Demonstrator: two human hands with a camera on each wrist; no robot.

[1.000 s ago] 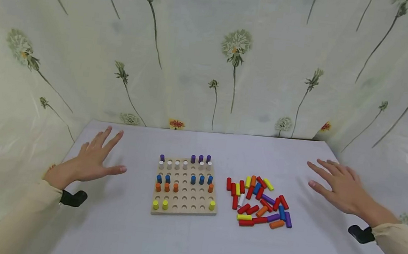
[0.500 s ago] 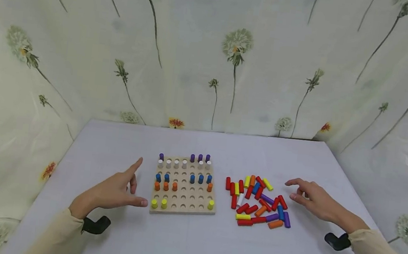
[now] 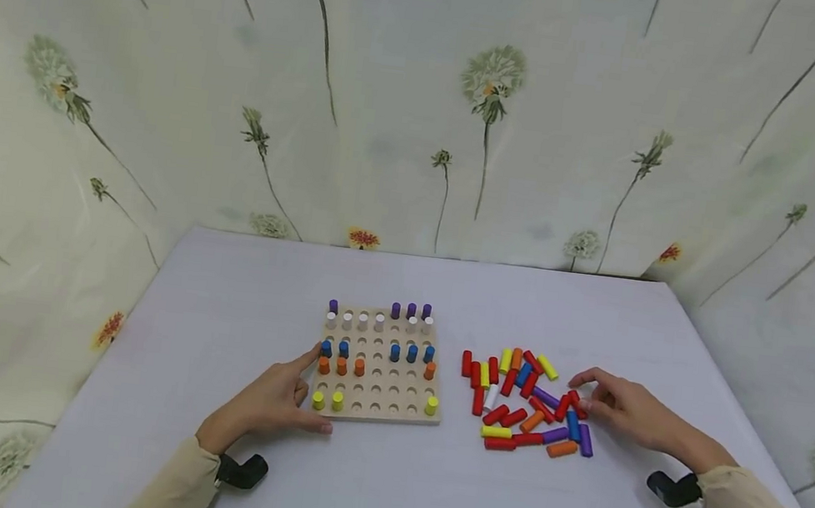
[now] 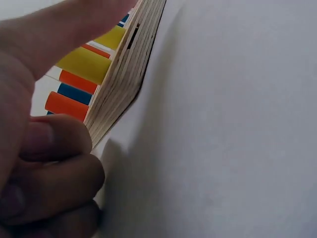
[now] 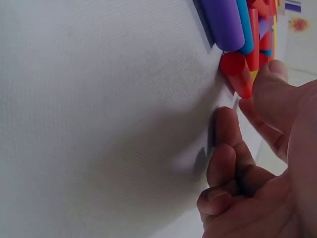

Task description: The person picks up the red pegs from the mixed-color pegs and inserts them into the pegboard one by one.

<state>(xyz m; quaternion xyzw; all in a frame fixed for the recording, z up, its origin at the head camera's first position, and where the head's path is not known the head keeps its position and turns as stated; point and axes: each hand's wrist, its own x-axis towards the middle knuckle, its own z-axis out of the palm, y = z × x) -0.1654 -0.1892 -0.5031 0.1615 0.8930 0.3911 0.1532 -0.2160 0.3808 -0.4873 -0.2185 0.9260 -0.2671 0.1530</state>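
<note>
A wooden pegboard (image 3: 379, 372) carries upright purple, white, blue, orange and yellow pegs. My left hand (image 3: 273, 400) holds its near left corner, index finger at the left side and thumb along the front edge. The other fingers of that hand curl beside the board's edge in the left wrist view. To the right lies a loose pile of pegs, mostly red. At its right end, my right hand (image 3: 634, 414) reaches over a red peg (image 5: 237, 72), thumb and index finger near it but not visibly pinching it. A purple peg (image 5: 223, 25) lies close by.
A pale cloth covers the table (image 3: 380, 494). Behind it hangs a curtain (image 3: 393, 118) printed with dandelions. Between board and pile runs a narrow strip of cloth. Loose orange (image 3: 562, 448) and yellow (image 3: 496, 433) pegs lie at the pile's near side.
Both hands have come inward and down from spread positions above the table. My left hand has reached the board's corner; my right has reached the pile's right end. Board and pegs look unmoved.
</note>
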